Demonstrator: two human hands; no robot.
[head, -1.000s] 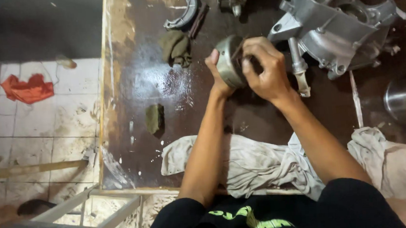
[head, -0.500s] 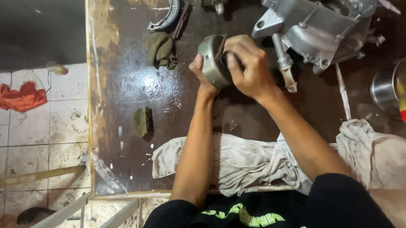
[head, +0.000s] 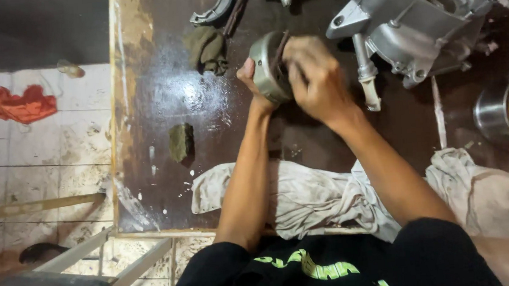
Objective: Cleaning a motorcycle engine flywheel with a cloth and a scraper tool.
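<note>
I am holding a round, grey metal drum-shaped part [head: 268,66] up above the dark, wet-looking wooden workbench [head: 162,101], near its far middle. My left hand [head: 251,77] is cupping the part from below and behind, fingers wrapped tight around its rim. My right hand [head: 317,80] is pressing against the part's open face, fingers curled together into it; whether they are pinching something small inside, I cannot tell, since the hand is blurred and covering that side.

Just to the right of my right hand, a large silver cast-aluminium engine casing [head: 419,21] is lying on the bench, with a pale shaft [head: 367,75] sticking out toward me. Left of the part, a crumpled olive-green rag [head: 206,48] is sitting beside a curved grey brake shoe [head: 216,5]. A small green scouring pad [head: 180,141] is lying nearer to me on the left. A dirty white cloth [head: 306,199] is spreading along the near edge under my forearms. At the far right, a shiny steel bowl [head: 497,114] is standing well apart from my hands.
</note>
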